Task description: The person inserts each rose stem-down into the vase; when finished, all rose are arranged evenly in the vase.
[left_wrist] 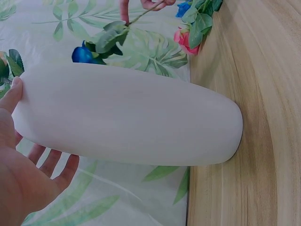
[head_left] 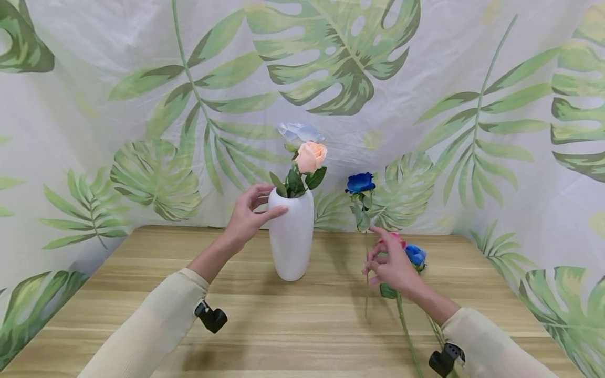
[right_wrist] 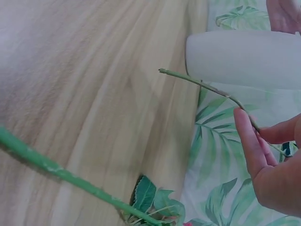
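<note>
White vase (head_left: 291,239): left grip (head_left: 248,218) holding its upper left.
Dark-blue rose (head_left: 361,183): bloom above right grip (head_left: 394,266), which pinches its stem (right_wrist: 188,79).

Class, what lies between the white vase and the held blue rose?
No object: the head view shows only tabletop and leaf-print cloth between the white vase and the held blue rose.

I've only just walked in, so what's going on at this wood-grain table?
A person is handling artificial-looking roses. Their left hand holds the tall white vase, upright on the table, with a pale blue rose and a peach rose in it. Their right hand pinches the thin green stem of a dark blue rose, outside the vase. A pink rose and another blue rose lie on the table.
</note>
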Action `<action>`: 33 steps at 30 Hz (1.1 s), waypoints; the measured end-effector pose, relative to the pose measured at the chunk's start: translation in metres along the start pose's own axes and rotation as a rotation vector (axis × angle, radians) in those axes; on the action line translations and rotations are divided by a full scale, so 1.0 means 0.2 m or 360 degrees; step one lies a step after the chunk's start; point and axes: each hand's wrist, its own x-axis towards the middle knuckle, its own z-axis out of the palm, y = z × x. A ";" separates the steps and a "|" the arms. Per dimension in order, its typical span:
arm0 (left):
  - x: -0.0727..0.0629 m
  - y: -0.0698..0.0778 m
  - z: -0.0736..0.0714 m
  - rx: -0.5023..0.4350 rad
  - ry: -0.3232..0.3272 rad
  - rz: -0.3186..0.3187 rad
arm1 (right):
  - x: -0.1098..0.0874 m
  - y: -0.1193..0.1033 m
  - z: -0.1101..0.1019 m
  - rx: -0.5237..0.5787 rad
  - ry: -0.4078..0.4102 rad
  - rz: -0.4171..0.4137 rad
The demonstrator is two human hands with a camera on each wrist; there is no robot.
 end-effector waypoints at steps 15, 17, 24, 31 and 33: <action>-0.01 0.01 0.01 -0.0006 0.0003 0.0013 | 0.01 -0.06 0.00 0.0293 0.0024 -0.0151; -0.01 0.01 0.01 -0.0009 0.0002 0.0017 | 0.02 -0.06 0.01 0.0347 0.0013 -0.0173; 0.00 0.00 0.01 -0.0007 0.0005 0.0042 | 0.03 -0.09 0.02 0.0444 0.0030 -0.0232; 0.00 0.00 0.01 -0.0009 0.0006 0.0030 | 0.05 -0.11 0.04 0.0511 0.0048 -0.0285; 0.00 0.00 0.01 -0.0016 0.0008 0.0025 | 0.06 -0.12 0.04 0.0531 0.0061 -0.0301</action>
